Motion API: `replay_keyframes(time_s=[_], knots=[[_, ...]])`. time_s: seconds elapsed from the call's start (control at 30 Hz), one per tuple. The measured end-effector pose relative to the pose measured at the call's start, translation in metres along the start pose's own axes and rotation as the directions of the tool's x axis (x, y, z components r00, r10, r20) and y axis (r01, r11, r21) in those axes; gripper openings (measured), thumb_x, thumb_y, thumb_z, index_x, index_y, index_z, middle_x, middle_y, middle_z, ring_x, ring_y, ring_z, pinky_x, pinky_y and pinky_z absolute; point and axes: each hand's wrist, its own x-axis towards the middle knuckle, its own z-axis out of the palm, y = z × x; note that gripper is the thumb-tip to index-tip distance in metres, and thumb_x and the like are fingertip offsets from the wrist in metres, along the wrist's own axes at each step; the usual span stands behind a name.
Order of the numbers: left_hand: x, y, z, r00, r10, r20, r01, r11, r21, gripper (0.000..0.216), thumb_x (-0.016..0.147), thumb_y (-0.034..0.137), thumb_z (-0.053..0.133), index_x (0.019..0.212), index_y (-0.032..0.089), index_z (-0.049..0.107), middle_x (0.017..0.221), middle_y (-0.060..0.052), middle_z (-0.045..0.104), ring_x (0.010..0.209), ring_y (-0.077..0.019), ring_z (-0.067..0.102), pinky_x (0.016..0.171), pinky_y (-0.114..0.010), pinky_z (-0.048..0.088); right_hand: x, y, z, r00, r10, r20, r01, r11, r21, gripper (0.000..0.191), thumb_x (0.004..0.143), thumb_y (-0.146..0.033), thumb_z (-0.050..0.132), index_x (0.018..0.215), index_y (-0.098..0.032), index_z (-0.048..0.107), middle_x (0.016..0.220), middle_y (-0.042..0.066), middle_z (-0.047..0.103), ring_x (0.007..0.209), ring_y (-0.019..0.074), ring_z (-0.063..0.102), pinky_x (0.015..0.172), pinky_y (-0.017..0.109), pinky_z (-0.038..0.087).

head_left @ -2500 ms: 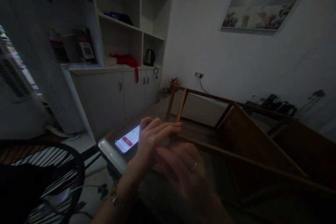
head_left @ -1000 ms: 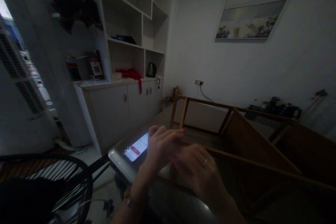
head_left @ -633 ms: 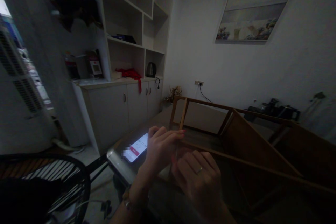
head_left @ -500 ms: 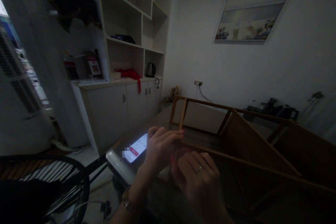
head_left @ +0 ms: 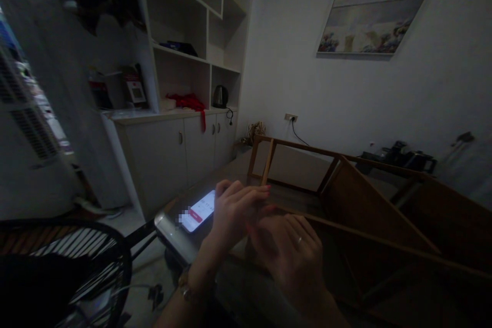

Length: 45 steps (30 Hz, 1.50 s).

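Note:
A brown wooden frame [head_left: 378, 246] with slanted panels lies on the table [head_left: 180, 252]. My left hand [head_left: 236, 210] is closed over the near left corner of this frame, its fingers pointing right across the wood. Just to the right and lower, my right hand [head_left: 294, 248] is curled, thumb and forefinger close together at the same corner. Whatever sits between its fingertips is hidden by dimness and blur. A phone [head_left: 198, 211] with a lit screen lies on the table left of my left hand.
A black woven chair [head_left: 123, 261] stands at the lower left. Behind are white cabinets [head_left: 157, 156] with shelves holding a kettle [head_left: 220, 97] and red cloth [head_left: 188, 102]. Dark appliances [head_left: 407, 156] sit at the back right, and a cord runs from the wall socket [head_left: 291, 117].
My right hand has rolled slightly, its fingers rising and spreading a bit near the corner. My left hand keeps its place. The whole view has shifted slightly.

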Motion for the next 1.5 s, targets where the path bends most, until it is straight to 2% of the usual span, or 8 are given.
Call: replay_keyframes(time_s=[0.17, 0.27, 0.4, 0.7, 0.97, 1.1, 1.27, 1.5], knots=[[-0.002, -0.002, 0.002, 1.000, -0.002, 0.004, 0.002, 1.000, -0.016, 0.021, 0.097, 0.044, 0.062, 0.091, 0.027, 0.073, 0.102, 0.005, 0.082, 0.072, -0.0149, 0.065, 0.081, -0.040, 0.034, -0.002, 0.002, 0.003, 0.999, -0.014, -0.031, 0.017, 0.995, 0.098, 0.012, 0.098, -0.022, 0.065, 0.088, -0.018, 0.059, 0.071, -0.001, 0.067, 0.064, 0.0135, 0.060, 0.067, 0.027, 0.046], [-0.001, -0.001, 0.001, 1.000, -0.005, 0.009, 0.006, 1.000, -0.018, 0.023, 0.098, 0.046, 0.060, 0.092, 0.027, 0.073, 0.102, 0.004, 0.082, 0.072, -0.0153, 0.065, 0.082, -0.040, 0.034, -0.003, 0.003, 0.004, 1.000, 0.003, 0.001, -0.003, 0.986, 0.166, 0.007, 0.096, -0.021, 0.067, 0.098, -0.016, 0.063, 0.079, 0.002, 0.072, 0.070, 0.0142, 0.065, 0.070, 0.027, 0.051], [-0.001, -0.001, 0.002, 1.000, 0.005, -0.014, -0.005, 1.000, 0.005, 0.023, 0.098, 0.045, 0.060, 0.090, 0.027, 0.073, 0.099, 0.005, 0.083, 0.071, -0.0149, 0.064, 0.081, -0.040, 0.033, -0.001, 0.005, 0.002, 1.000, -0.010, 0.010, 0.007, 0.971, 0.237, 0.005, 0.097, -0.019, 0.065, 0.093, -0.017, 0.065, 0.073, 0.000, 0.069, 0.066, 0.0123, 0.064, 0.066, 0.025, 0.050], [0.002, 0.002, 0.000, 0.999, 0.031, -0.037, -0.030, 1.000, 0.005, 0.021, 0.097, 0.046, 0.062, 0.092, 0.027, 0.071, 0.100, 0.007, 0.082, 0.067, -0.0145, 0.063, 0.078, -0.039, 0.033, -0.001, 0.008, 0.001, 0.984, -0.166, -0.062, 0.169, 0.984, 0.052, 0.008, 0.096, -0.020, 0.068, 0.099, -0.012, 0.069, 0.071, 0.000, 0.072, 0.063, 0.0121, 0.064, 0.063, 0.027, 0.049], [0.003, 0.001, 0.000, 0.999, 0.030, -0.038, -0.032, 0.999, -0.029, 0.023, 0.098, 0.047, 0.060, 0.092, 0.027, 0.070, 0.100, 0.006, 0.083, 0.067, -0.0151, 0.063, 0.079, -0.040, 0.033, -0.006, 0.018, 0.009, 0.974, -0.203, -0.104, 0.218, 0.962, 0.163, 0.012, 0.095, -0.018, 0.069, 0.104, -0.011, 0.070, 0.083, 0.003, 0.077, 0.078, 0.0128, 0.070, 0.075, 0.024, 0.057], [0.003, 0.003, -0.005, 1.000, 0.010, 0.018, -0.009, 0.998, -0.061, 0.022, 0.100, 0.043, 0.058, 0.094, 0.027, 0.071, 0.104, 0.005, 0.082, 0.073, -0.0163, 0.065, 0.080, -0.040, 0.035, -0.003, 0.021, 0.004, 0.959, -0.275, -0.067, 0.281, 0.953, 0.112, 0.014, 0.096, -0.020, 0.067, 0.105, -0.010, 0.071, 0.086, 0.004, 0.077, 0.080, 0.0122, 0.069, 0.081, 0.024, 0.057], [0.003, 0.008, -0.012, 0.994, -0.053, 0.098, 0.062, 0.994, -0.092, 0.017, 0.099, 0.041, 0.059, 0.097, 0.028, 0.071, 0.110, 0.004, 0.081, 0.077, -0.0179, 0.066, 0.081, -0.042, 0.037, 0.002, 0.030, -0.010, 0.907, -0.419, 0.048, 0.420, 0.907, -0.021, 0.017, 0.097, -0.016, 0.065, 0.111, -0.016, 0.073, 0.091, 0.000, 0.077, 0.085, 0.0114, 0.068, 0.088, 0.025, 0.055], [0.002, 0.007, -0.010, 0.992, -0.061, 0.109, 0.070, 0.994, -0.081, 0.014, 0.097, 0.039, 0.062, 0.098, 0.028, 0.071, 0.110, 0.003, 0.081, 0.078, -0.0187, 0.066, 0.080, -0.043, 0.037, 0.002, 0.034, -0.016, 0.895, -0.438, 0.081, 0.444, 0.891, -0.095, 0.018, 0.099, -0.018, 0.063, 0.113, -0.021, 0.074, 0.097, -0.002, 0.076, 0.090, 0.0105, 0.063, 0.089, 0.023, 0.052]])
